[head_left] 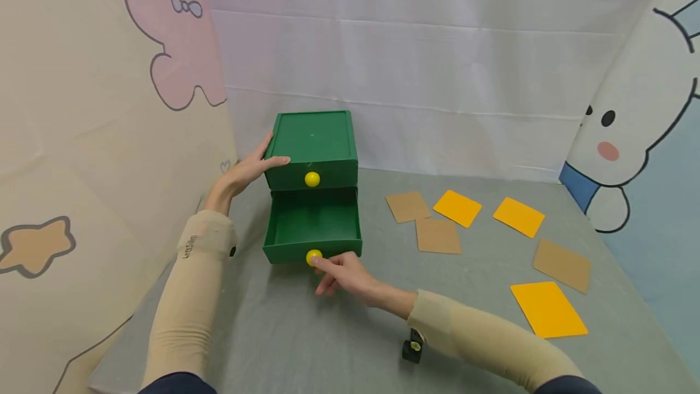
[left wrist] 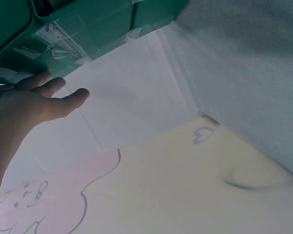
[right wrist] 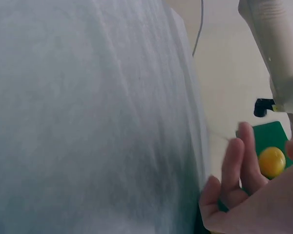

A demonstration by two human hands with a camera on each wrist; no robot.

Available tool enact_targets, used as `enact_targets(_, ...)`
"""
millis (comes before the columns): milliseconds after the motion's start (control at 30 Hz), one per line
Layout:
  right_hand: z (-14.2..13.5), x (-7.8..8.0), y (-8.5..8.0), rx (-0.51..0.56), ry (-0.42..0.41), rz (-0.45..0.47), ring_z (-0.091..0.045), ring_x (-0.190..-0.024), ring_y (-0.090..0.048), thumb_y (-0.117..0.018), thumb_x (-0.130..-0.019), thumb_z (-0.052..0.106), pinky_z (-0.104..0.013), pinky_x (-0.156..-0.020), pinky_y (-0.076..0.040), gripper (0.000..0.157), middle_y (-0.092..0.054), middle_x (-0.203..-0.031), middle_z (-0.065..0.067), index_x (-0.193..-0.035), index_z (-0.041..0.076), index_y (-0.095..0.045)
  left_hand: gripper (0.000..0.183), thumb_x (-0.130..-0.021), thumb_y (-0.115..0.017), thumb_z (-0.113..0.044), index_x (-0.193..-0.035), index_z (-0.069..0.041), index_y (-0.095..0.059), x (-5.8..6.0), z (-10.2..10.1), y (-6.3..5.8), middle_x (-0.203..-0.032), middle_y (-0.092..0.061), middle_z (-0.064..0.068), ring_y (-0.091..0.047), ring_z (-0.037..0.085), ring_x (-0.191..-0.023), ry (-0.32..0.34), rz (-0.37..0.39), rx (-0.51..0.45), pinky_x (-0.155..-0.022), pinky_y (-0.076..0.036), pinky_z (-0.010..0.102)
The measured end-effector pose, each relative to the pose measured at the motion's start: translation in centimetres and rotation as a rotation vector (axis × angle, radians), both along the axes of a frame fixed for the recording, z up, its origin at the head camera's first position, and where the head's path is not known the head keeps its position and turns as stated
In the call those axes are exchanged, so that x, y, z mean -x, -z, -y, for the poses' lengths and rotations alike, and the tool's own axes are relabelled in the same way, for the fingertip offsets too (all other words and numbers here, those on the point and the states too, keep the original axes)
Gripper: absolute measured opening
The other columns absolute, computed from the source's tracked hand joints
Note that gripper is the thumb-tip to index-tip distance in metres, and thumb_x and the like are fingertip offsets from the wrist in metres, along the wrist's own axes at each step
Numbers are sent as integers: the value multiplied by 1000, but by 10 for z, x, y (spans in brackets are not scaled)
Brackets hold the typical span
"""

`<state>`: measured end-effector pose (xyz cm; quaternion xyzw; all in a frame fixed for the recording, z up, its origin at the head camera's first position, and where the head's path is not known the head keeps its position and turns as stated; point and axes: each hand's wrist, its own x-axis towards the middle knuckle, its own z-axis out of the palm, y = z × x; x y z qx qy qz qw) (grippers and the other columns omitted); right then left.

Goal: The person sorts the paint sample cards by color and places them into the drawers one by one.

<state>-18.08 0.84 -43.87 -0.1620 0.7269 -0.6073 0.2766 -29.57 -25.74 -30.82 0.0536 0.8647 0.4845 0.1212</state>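
A green two-drawer cabinet (head_left: 313, 134) stands on the grey cloth. Its lower drawer (head_left: 287, 252) is pulled out, showing a bare inside, while the upper drawer (head_left: 284, 176) is closed. My left hand (head_left: 246, 170) rests on the cabinet's upper left side, thumb lying over the top front edge; the left wrist view shows the fingers against the taped green wall (left wrist: 100, 41). With thumb and index finger, my right hand (head_left: 350, 275) pinches the lower drawer's yellow knob (head_left: 313, 253). A second yellow knob (head_left: 312, 179) is on the upper drawer.
Right of the cabinet lie several flat cards, among them an orange card (head_left: 457, 208), a brown card (head_left: 439, 236) and a larger orange card (head_left: 549, 309) nearer the front. A white curtain (head_left: 410, 78) hangs behind the table (head_left: 328, 345). A printed cream curtain (head_left: 98, 138) is at left.
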Motion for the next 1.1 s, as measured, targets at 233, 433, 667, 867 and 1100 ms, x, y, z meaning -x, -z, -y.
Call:
enact_targets(233, -64, 21, -9, -157, -22, -223, -26, -64, -67, -60, -95, 30, -40, -68, -57, 33, -73, -81, -20, -102, -2, -70, 94, -95, -54, -43, -153, -29, 19, -4, 3, 1, -161, 22, -4, 18, 25, -150, -3, 2, -1, -119, 2, 63)
enact_targets(433, -157, 78, -2, -209, 248, -578, -23, -65, -67, -63, -94, 19, -32, -62, -56, 24, -72, -79, -21, -100, -2, -70, 95, -95, -55, -44, -153, -29, 19, -3, 3, 0, -161, 22, -4, 18, 25, -150, -5, -1, 4, -119, 2, 63)
enact_targets(667, -287, 141, 16, -698, 457, -785, -50, -109, -53, -68, -88, 27, -59, -91, -44, 54, -59, -119, -33, -125, -10, -55, 95, -95, -54, -44, -153, -29, 19, -2, 2, -1, -161, 22, -4, 17, 26, -150, -9, 6, 13, -118, 2, 63)
enact_targets(867, -360, 156, 33, -953, 380, -463, -60, -127, -23, -67, -84, 49, -74, -102, -19, 98, -27, -142, -41, -145, -13, -22, 94, -95, -54, -43, -153, -29, 18, -1, 2, -1, -161, 22, -4, 17, 26, -150, -7, -5, -4, -118, 2, 63)
enact_targets(1100, -387, 159, 32, -942, 345, -324, -62, -131, -9, -69, -79, 59, -80, -100, -6, 120, -10, -148, -42, -150, -9, 0, 94, -95, -55, -43, -153, -30, 17, 0, -1, -1, -161, 21, -4, 17, 26, -150, 3, -2, -12, -119, 1, 63)
